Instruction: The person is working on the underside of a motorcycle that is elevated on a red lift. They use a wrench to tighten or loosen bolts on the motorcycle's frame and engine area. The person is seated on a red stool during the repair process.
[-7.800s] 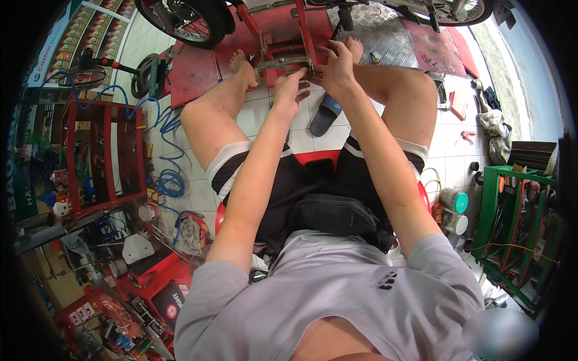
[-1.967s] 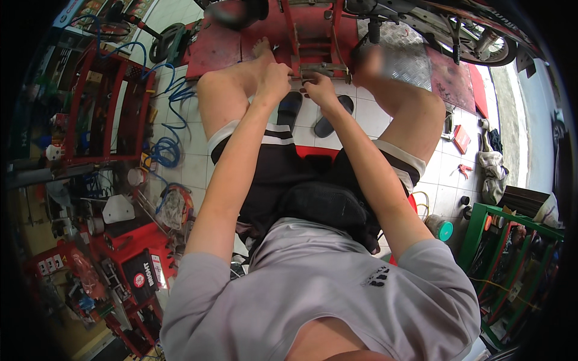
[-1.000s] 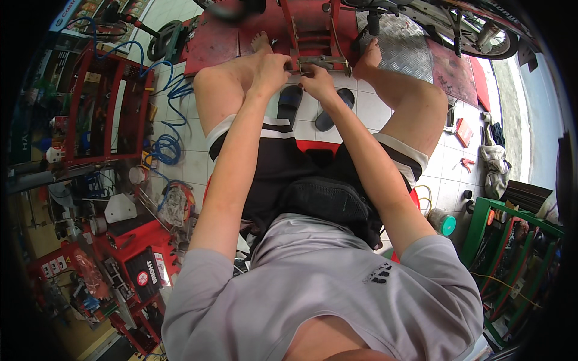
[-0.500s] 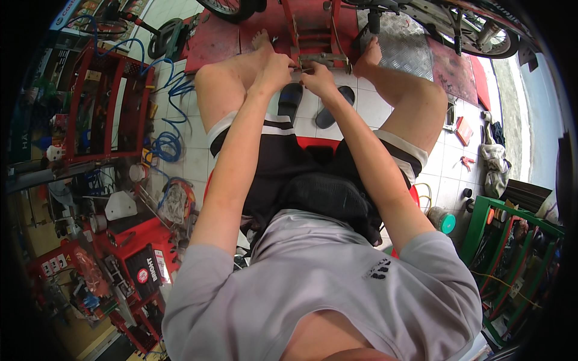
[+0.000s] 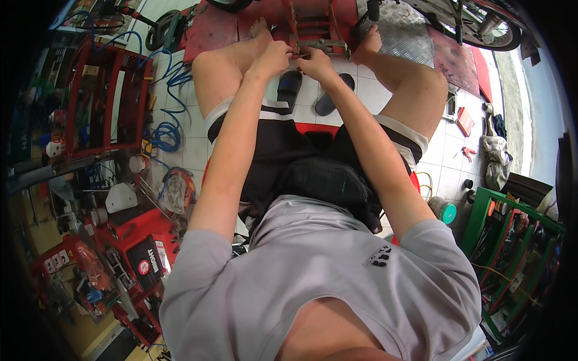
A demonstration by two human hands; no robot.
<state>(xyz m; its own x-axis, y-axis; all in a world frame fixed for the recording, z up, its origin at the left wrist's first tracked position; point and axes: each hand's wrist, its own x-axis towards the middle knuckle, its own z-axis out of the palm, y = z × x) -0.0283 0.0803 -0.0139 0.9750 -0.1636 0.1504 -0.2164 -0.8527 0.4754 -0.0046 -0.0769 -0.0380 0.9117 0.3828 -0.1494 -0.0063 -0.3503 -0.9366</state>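
My left hand [image 5: 275,58] and my right hand [image 5: 313,63] meet at the lower metal crossbar [image 5: 327,46] of a red frame [image 5: 313,27] between my bare feet. Both have curled fingers around something small at the near edge of that bar, too small to make out. Two dark slippers [image 5: 289,90] [image 5: 334,95] lie on the white tiles just below my hands. I sit with knees apart on a red seat [image 5: 317,129], a black pouch [image 5: 324,180] at my waist.
A motorcycle [image 5: 481,27] stands beyond, by red mats [image 5: 451,72] and chequered metal plate [image 5: 397,39]. Left are a red rack [image 5: 77,126], coiled blue hose [image 5: 165,135] and red toolbox [image 5: 129,231]. Right are red pliers [image 5: 466,153], a jar [image 5: 445,210] and green rack [image 5: 475,222].
Since the oldest frame, my right hand has come down beside my left, its spread fingers now curled. Over the last second both hands stay there, while the whole view shifts slightly upward in the picture.
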